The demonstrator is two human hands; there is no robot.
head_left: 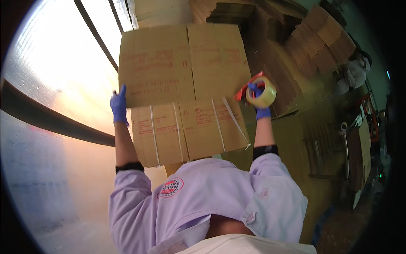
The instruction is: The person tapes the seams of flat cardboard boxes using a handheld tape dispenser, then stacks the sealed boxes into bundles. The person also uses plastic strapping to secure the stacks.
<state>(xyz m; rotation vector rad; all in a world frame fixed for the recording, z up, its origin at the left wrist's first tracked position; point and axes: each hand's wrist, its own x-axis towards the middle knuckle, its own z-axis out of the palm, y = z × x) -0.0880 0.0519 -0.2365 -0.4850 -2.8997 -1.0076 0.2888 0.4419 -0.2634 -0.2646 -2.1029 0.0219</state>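
Ahead of me is a brown cardboard box (156, 63), with a seam down its top and faint red print. My left hand (119, 107), in a blue glove, grips the box's left edge near its front corner; some of its fingers are hidden. At the front right corner, my right hand (262, 111), also gloved in blue, is closed on a red tape dispenser (259, 78) carrying a wide roll of clear tape (268, 95). Below the box's near edge, more printed cartons (198, 135) show, bound with several white strings (219, 125).
Flattened cardboard stacks (319, 36) lie at the far right. A bright translucent sheet (59, 139) with dark bars (55, 112) borders the left side. White bundles (357, 74) and a metal-framed stand (349, 148) are on the right.
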